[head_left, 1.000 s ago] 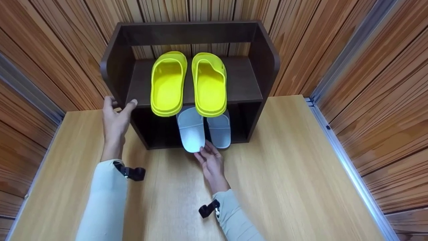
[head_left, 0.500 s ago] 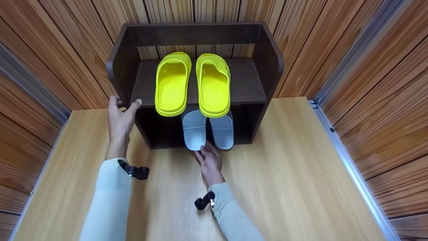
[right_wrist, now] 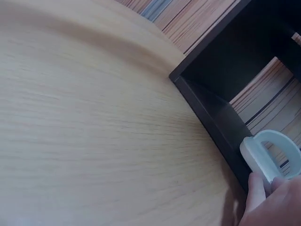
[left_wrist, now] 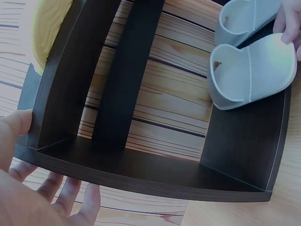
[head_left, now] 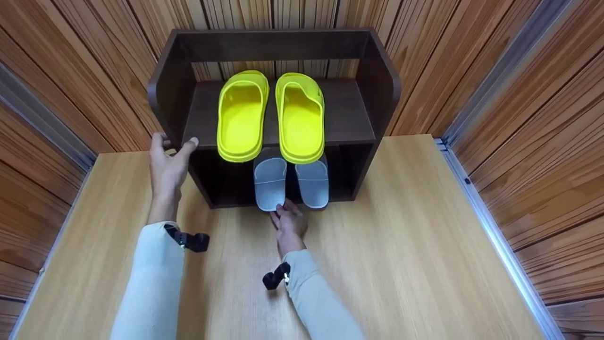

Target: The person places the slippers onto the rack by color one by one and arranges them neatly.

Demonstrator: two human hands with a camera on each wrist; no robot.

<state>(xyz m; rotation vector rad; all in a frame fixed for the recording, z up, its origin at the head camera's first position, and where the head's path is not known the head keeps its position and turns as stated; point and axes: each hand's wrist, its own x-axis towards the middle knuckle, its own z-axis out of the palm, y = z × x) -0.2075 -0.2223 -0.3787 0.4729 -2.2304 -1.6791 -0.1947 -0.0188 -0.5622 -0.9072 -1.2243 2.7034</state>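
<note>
A dark brown two-tier shoe rack (head_left: 276,46) stands against the wood-panelled wall. My left hand (head_left: 168,171) grips its left side panel, thumb at the front by the upper shelf and fingers round the outside, as the left wrist view confirms. Low in front, my right hand (head_left: 289,224) pinches the heel end of the left light grey slide slipper (head_left: 270,188), whose toe points into the lower compartment. Beside it sits the matching right slipper (head_left: 313,185), untouched. In the right wrist view the held slipper (right_wrist: 259,157) appears edge-on at the rack's bottom board.
Two yellow slippers, one left (head_left: 239,120) and one right (head_left: 301,123), sit on the upper shelf with heels overhanging its front edge. The light wood floor (head_left: 401,236) runs in front, bounded by a metal rail (head_left: 490,226) along the right wall.
The left grey slipper has moved slightly back and left with my right hand, widening the gap to its mate. My left hand keeps its hold on the rack.
</note>
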